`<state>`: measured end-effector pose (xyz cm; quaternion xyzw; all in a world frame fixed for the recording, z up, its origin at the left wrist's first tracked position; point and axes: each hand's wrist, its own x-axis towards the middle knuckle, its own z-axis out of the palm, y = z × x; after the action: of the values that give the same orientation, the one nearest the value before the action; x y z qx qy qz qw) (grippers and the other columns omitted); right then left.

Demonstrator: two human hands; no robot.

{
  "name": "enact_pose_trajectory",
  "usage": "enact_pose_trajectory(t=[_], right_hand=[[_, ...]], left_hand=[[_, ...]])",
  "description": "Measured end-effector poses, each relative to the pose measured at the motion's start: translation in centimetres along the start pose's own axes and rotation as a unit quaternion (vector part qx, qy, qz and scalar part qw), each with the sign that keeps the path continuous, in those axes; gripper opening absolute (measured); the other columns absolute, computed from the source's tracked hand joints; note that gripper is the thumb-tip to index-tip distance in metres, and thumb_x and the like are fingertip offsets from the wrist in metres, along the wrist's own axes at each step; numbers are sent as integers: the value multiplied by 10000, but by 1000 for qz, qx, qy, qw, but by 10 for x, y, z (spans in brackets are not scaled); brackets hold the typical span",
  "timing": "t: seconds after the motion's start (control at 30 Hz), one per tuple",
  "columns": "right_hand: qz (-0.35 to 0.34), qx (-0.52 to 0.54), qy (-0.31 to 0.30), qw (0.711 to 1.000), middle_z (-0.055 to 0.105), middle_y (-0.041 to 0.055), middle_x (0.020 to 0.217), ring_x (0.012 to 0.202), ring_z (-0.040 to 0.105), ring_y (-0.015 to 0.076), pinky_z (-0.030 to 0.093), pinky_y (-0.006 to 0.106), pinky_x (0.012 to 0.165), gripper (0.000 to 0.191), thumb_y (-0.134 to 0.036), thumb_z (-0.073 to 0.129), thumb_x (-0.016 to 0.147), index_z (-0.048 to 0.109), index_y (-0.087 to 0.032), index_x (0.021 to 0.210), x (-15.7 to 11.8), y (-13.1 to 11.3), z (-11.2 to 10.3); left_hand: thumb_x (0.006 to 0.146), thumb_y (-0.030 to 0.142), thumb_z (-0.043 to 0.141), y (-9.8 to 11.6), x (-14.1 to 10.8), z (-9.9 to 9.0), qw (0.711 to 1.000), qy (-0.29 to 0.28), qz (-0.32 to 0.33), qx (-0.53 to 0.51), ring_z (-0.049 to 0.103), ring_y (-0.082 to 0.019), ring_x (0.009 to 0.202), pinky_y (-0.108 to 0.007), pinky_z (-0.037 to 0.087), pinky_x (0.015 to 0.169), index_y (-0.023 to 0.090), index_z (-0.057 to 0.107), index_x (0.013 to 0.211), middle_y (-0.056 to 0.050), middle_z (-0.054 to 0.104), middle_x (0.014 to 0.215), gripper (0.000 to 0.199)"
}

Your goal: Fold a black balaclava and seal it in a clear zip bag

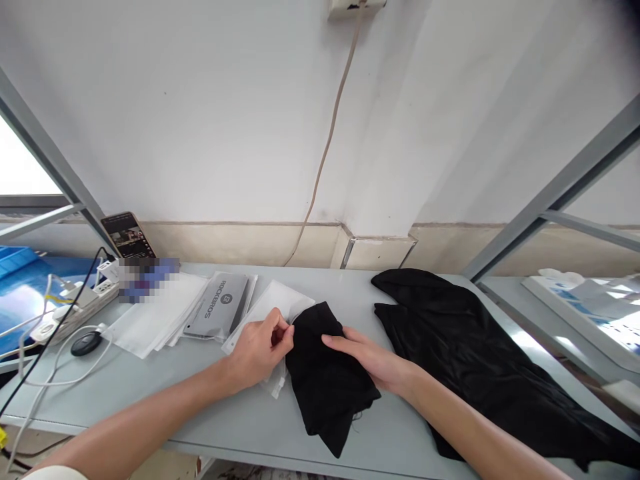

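Observation:
A folded black cloth garment (325, 373) is held over the grey table at the centre, its lower corner pointing down. My right hand (367, 357) grips it from the right, thumb on top and the other fingers underneath. At the garment's upper left edge, my left hand (265, 343) is closed in a pinch; what lies between its fingertips is too small to tell. Beneath the left hand is a clear frosted plastic bag (285, 298), partly covered by the hand and the garment. Loose threads hang near the garment's lower right edge.
Left of the bag lie a packed grey ROCKBROS pouch (220, 308) and a stack of frosted bags (150, 327). A phone (129, 237), power strip (75, 313) and cables occupy the far left. More black clothing (465, 360) spreads across the right. Metal frame posts (540, 200) flank the table.

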<state>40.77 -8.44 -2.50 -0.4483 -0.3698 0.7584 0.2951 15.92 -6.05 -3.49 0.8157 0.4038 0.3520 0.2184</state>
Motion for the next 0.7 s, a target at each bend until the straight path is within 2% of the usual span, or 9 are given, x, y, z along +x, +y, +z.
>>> enact_pose_trajectory(t=[0.13,0.23,0.37,0.43,0.57,0.7], right_hand=[[-2,-12,4,1000,825,61,1029,1040,738,272,519,386,1010,414,-602,759,886,798,-216,1031,3,2,2],[-5,-37,24,999,813,47,954,964,727,261,522,364,920,395,-571,810,846,799,-203,991,7,4,3],[-55,-32,-3,998,785,12,892,885,703,219,500,325,854,402,-520,864,799,773,-210,1039,10,4,3],[-76,-21,-14,997,771,-4,879,873,689,198,489,303,833,387,-506,867,798,760,-218,1034,11,4,2],[-65,-19,-6,998,753,-19,817,809,680,190,487,301,790,315,-447,880,765,744,-213,925,10,1,-1],[-34,-13,39,999,771,-3,786,803,708,224,520,338,820,251,-411,850,767,762,-203,875,9,-1,-3]], left_hand=[[1018,264,479,-2,-6,5,999,-9,38,12,433,-96,485,-212,335,520,248,406,836,96,476,619,196],[1013,248,478,-1,-7,8,998,-27,61,20,440,-98,482,-212,335,519,249,408,838,95,485,618,189],[1021,248,479,6,2,12,998,-43,41,15,444,-100,475,-209,336,507,253,407,853,101,473,609,183],[1027,252,476,11,9,15,998,-35,51,13,466,-104,483,-209,348,510,255,406,865,97,487,620,176],[1038,235,458,17,17,24,992,-6,124,36,510,-114,486,-223,368,519,254,407,872,81,536,628,175],[1056,240,440,14,14,32,978,7,193,75,571,-133,525,-244,402,549,249,435,893,54,603,659,164]])
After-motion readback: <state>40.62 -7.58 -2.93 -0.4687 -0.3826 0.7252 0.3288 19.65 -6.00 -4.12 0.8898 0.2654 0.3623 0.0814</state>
